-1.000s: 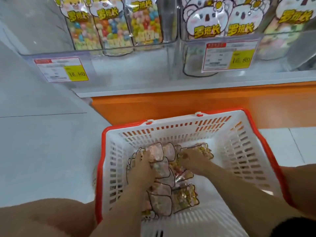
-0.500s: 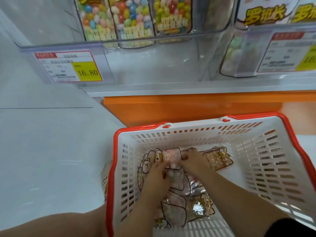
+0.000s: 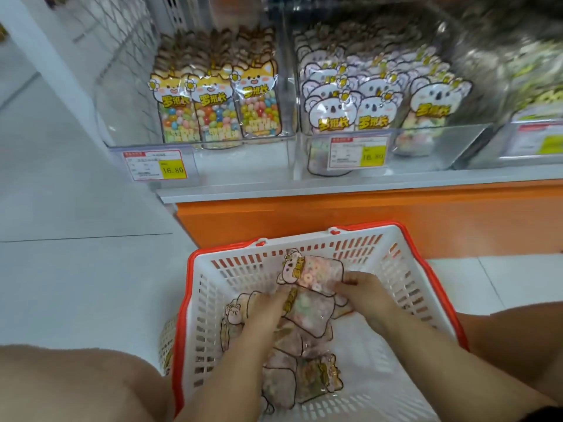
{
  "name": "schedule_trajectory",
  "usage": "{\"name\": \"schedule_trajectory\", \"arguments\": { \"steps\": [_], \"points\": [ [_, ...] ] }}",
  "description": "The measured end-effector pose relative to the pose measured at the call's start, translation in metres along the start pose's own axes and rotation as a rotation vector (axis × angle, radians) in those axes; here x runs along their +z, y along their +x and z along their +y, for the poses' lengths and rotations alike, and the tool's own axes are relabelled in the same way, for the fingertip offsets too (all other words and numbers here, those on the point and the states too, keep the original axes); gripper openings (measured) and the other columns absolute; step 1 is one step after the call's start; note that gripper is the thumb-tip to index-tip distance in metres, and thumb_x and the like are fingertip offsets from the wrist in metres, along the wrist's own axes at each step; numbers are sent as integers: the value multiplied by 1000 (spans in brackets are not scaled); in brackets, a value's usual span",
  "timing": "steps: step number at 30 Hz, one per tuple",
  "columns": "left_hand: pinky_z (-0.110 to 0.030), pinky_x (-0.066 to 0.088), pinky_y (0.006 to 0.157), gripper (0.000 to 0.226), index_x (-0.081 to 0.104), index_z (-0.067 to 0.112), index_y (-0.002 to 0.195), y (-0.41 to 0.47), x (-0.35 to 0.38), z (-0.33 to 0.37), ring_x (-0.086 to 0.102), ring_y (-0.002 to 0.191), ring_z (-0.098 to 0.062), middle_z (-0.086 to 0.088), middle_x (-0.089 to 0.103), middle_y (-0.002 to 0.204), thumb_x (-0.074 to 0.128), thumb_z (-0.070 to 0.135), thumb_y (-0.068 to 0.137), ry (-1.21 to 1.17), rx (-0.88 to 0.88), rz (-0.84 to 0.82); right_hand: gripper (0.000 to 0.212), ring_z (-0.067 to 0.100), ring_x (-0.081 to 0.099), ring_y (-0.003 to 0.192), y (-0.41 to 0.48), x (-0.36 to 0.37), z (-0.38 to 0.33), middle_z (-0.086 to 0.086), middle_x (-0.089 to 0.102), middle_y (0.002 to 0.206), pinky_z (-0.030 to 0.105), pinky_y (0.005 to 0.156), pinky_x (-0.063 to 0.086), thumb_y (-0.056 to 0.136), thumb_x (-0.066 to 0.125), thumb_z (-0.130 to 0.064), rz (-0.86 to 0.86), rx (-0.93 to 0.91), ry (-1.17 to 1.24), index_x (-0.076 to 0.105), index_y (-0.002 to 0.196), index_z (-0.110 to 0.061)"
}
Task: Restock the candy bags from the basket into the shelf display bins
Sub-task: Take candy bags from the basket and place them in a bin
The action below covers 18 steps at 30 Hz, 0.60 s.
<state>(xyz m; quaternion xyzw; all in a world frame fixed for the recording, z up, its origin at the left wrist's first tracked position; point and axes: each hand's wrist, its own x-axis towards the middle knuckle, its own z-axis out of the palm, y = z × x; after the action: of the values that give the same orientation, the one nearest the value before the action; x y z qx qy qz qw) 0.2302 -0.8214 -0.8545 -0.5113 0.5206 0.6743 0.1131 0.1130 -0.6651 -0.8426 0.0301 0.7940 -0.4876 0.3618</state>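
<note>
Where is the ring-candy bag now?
Head view, centre: the ring-candy bag is inside the basket near its far wall, held between the left hand and right hand.

Yellow characters reading 罗班长 run across the fronts of the fox bags in the left bin, and again across the koala bags in the koala bin beside it. The left tag, on the front of the left bin, shows 16.80 in a yellow box below a red header; its smaller print is too fine to read. The middle tag, on the koala bin, carries the same 16.80, fainter. The right tag is too blurred to read. The held bag bears yellow characters near its top, too smeared to make out.
</note>
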Motion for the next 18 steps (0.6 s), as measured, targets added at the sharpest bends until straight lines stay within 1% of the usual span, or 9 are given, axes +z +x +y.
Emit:
{"name": "schedule_trajectory", "arguments": {
  "steps": [3,5,7,8,10,11,13,16,18],
  "points": [
    [-43,59,84,45,67,7,121,-26,8,16,71,97,-33,-17,75,105,76,34,86,-545,17,12,38,20,43,58,-30,-1,-14,9,44,60,31,55,36,85,77,-22,132,-156,43,50,62,-8],
    [-43,56,87,43,66,9,122,-55,17,25,69,105,-35,-19,73,109,68,39,92,-737,30,-33,41,17,38,55,-57,0,-26,1,40,56,27,55,30,88,74,-23,221,-304,35,46,59,-14],
    [-38,58,82,50,64,10,126,-95,28,34,65,110,-42,-25,64,125,60,48,94,-774,52,-167,30,12,41,55,-84,0,-36,-4,46,56,22,52,32,89,72,-25,296,-480,-4,56,64,-21],
    [-36,61,76,53,63,9,125,-110,30,35,70,96,-41,-26,58,125,58,51,93,-759,78,-241,25,11,43,56,-95,0,-41,-3,49,57,21,52,33,89,72,-25,323,-564,-24,60,67,-22],
    [-29,57,52,64,61,3,127,-130,31,38,70,56,-28,-28,70,102,58,52,88,-747,158,-364,20,8,46,59,-110,-4,-47,-5,52,61,22,54,37,88,72,-26,396,-746,-115,62,71,-23],
    [-28,54,48,71,58,1,133,-134,31,41,66,52,-23,-22,74,85,60,53,85,-742,199,-393,18,8,48,62,-115,-6,-49,-7,53,63,23,55,40,87,72,-27,435,-837,-173,63,73,-22],
    [-31,54,57,74,56,4,137,-141,27,50,71,66,-24,-13,73,83,61,53,82,-716,280,-414,15,9,54,73,-123,-11,-55,-10,59,75,27,62,46,89,67,-33,463,-1016,-234,67,82,-20],
    [-33,54,71,67,62,10,132,-151,19,70,72,94,-24,-12,73,113,63,50,79,-642,400,-395,25,15,59,86,-129,-19,-65,-6,66,93,28,73,48,90,63,-37,447,-1203,-285,73,99,-16],
    [-31,57,68,68,59,9,135,-155,14,84,72,96,-23,-14,71,120,66,47,78,-617,450,-408,25,13,57,87,-134,-26,-79,-6,65,94,23,75,45,91,64,-38,450,-1285,-310,73,101,-17]
  ]
}}
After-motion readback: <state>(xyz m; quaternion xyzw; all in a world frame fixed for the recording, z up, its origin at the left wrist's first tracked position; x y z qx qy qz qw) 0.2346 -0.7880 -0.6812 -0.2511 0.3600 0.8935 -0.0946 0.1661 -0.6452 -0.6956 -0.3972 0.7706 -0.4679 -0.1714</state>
